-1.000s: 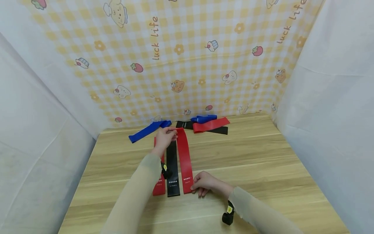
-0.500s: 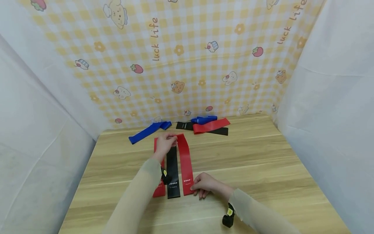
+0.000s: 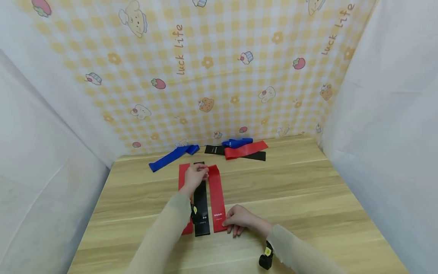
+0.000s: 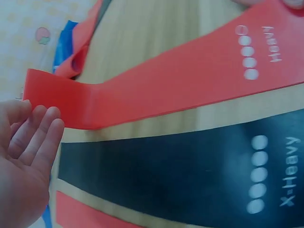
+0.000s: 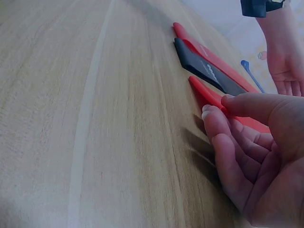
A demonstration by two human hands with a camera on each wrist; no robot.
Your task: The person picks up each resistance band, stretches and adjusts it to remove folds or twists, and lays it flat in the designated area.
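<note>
A red resistance band marked "Heavy" lies lengthwise between my two hands. My left hand pinches its far end, which bends upward off the table in the left wrist view. With thumb and forefinger, my right hand pinches the near right corner of the same band. Just left of it lies a flat black resistance band marked "X-Heavy", partly under my left hand in the head view. Another red band lies beyond the black one, mostly hidden by my left forearm.
At the back left lies a folded blue band. A loose pile at the back right holds a red band, a blue band and a black band. A checked curtain hangs behind the wooden table.
My left hand has come nearer and lower, bringing the red band's far end down toward the table. The right hand keeps its hold on the near corner.
</note>
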